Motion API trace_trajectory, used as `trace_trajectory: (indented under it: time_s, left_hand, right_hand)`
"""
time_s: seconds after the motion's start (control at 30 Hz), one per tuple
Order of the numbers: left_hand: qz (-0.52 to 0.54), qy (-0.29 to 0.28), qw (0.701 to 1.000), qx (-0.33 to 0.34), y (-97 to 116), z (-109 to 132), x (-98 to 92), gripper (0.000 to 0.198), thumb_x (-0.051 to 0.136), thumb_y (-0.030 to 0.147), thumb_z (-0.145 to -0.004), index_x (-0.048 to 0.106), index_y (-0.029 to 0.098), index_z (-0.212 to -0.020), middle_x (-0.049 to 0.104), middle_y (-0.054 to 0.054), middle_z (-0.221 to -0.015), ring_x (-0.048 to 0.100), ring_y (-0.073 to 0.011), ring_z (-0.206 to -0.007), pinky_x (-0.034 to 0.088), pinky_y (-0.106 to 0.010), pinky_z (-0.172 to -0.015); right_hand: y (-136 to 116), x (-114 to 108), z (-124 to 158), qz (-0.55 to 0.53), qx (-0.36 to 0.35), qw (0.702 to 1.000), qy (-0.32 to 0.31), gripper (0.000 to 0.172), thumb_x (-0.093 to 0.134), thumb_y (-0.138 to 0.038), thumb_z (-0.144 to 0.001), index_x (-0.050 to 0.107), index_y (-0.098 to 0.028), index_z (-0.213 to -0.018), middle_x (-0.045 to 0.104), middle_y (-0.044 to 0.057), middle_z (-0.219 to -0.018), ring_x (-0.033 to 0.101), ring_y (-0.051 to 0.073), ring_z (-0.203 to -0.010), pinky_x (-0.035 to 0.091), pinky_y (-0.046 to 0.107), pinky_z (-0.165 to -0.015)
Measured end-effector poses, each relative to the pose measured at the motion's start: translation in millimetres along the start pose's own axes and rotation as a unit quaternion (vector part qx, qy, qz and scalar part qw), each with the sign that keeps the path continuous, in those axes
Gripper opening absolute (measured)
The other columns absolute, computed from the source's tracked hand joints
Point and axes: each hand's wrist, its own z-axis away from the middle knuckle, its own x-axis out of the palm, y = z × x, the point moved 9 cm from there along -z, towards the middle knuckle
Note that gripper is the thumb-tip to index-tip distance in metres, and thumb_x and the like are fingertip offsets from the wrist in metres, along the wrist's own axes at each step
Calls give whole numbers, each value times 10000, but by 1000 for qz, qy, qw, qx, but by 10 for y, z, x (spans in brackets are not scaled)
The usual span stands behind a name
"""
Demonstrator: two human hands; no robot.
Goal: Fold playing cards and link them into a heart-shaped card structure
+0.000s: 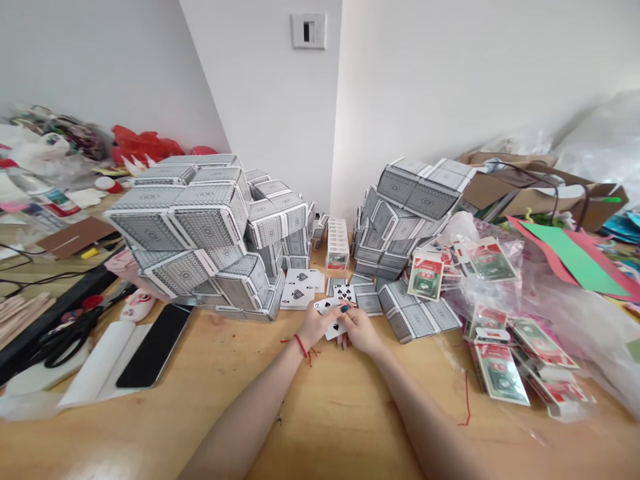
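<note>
Near the middle of the table, both my hands hold face-up spade playing cards (334,328). My left hand (314,327) pinches them from the left; a red string bracelet circles its wrist. Gripping from the right is my right hand (360,329), with a dark green thumbnail showing and fingertips under the cards. Just beyond lies another spade card (345,291). Aces of spades (299,293) lie face up beside the left stacks. Farther back stands a clear-sided box of cards (338,243). Some of the held cards are hidden by my fingers.
Blocks of grey-backed cards rise in a left stack (200,220) and a right stack (400,220). Red and green card boxes (500,373) and plastic wrap lie to the right. A black phone (155,347) and scissors (75,333) lie left.
</note>
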Motion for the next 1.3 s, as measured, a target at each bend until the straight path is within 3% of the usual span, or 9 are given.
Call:
trace_trajectory:
  time_s: [0.13,0.27,0.43,0.6,0.73,0.83,0.93,1.13,1.3]
  left_hand:
    - [38,27,998,-38,-65,-19,-37,454,614,427,-652,644,60,-918,536,5,-416,419,-75,-291,307,-191,-305]
    - [64,57,996,-34,-93,-29,-72,445,618,438,-640,649,54,-863,591,-31,-494,426,-69,-313,311,-198,-318]
    - [26,79,996,-31,-102,-35,-95,428,577,460,-666,637,65,-820,574,-16,-491,392,-64,-296,297,-208,-317]
    - [-69,152,982,93,167,41,-247,322,552,413,-716,577,133,-872,605,-19,-705,536,-113,-608,426,-214,-542]
    - [-154,174,962,143,247,91,-287,251,404,372,-817,531,162,-873,544,-1,-701,482,-103,-603,397,-210,-572]
    - [-196,171,956,137,213,75,-286,195,398,327,-822,508,165,-828,476,18,-631,433,-98,-558,371,-200,-542]
    - [-218,163,952,141,203,60,-263,179,383,298,-829,503,167,-804,480,13,-648,436,-101,-584,370,-198,-559]
    - [-225,153,951,144,176,49,-213,192,383,275,-829,534,170,-887,572,-29,-782,507,-132,-697,402,-229,-627]
    - [-209,156,955,139,143,44,-211,200,383,259,-827,529,169,-931,586,-44,-844,525,-144,-759,416,-248,-679]
  right_hand:
    - [-42,31,-8,-53,-23,998,-9,381,431,-496,-785,552,-158,-656,600,13,-518,572,121,-400,460,217,-391]
    - [-9,49,-21,-130,-16,991,-21,271,556,-443,-720,573,-173,-712,620,19,-645,600,141,-470,502,268,-464]
    - [11,34,-20,-132,1,991,6,300,525,-451,-739,547,-169,-640,586,-2,-514,575,132,-425,496,277,-466]
    - [3,-19,-38,-176,22,984,22,313,537,-485,-722,539,-173,-693,580,-13,-461,549,130,-380,452,252,-418]
    - [46,-88,-61,-200,27,979,38,353,564,-522,-681,538,-170,-673,563,-13,-437,505,122,-350,413,242,-382]
    - [66,-127,-55,-161,24,985,55,386,511,-548,-712,524,-177,-606,522,-16,-401,454,114,-328,362,232,-353]
    - [-7,-273,-21,-94,-13,987,130,386,497,-513,-738,503,-180,-543,495,-16,-428,427,109,-384,320,223,-377]
    - [-143,-406,24,-136,-60,970,193,241,529,-397,-732,579,-192,-847,563,1,-709,466,139,-613,362,229,-547]
    - [-126,-447,42,-108,-52,969,218,195,496,-350,-743,598,-195,-803,536,-8,-676,434,142,-601,335,231,-547]
